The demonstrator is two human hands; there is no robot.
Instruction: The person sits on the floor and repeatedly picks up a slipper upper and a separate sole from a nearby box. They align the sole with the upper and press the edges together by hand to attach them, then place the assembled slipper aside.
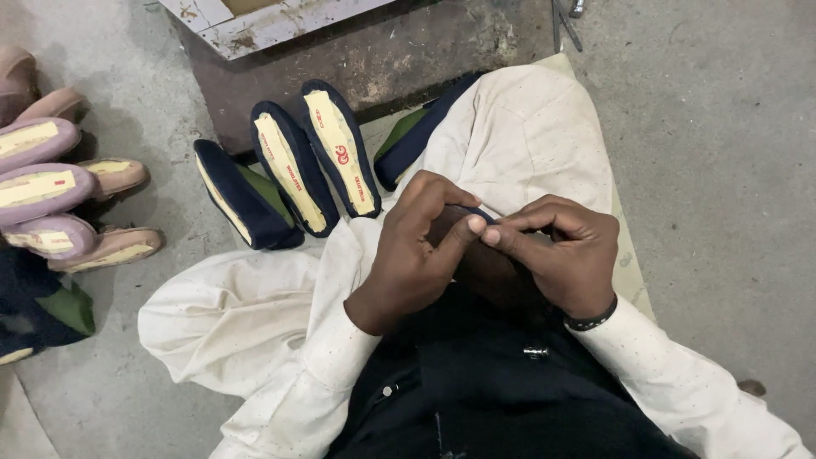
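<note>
Head view: left hand (416,255) and right hand (565,255) are clamping together on a dark shoe piece (476,255) over the lap, thumbs pinching its navy edge. Judgement: pressing in short, even bites is advisable. Navy shoes (289,174) are lying just beyond on the concrete floor (722,127).

Seen from above, the left hand (416,255) and the right hand (565,251) met over the lap, both closed around a dark shoe piece (476,255) and pinching its navy edge between thumbs and fingertips. The right wrist wore a dark bracelet (591,321). On the concrete floor (722,170) just beyond the knees lay three navy shoe uppers (289,174) with cream insoles. Mauve and tan uppers (59,187) were stacked at the left edge.
</note>
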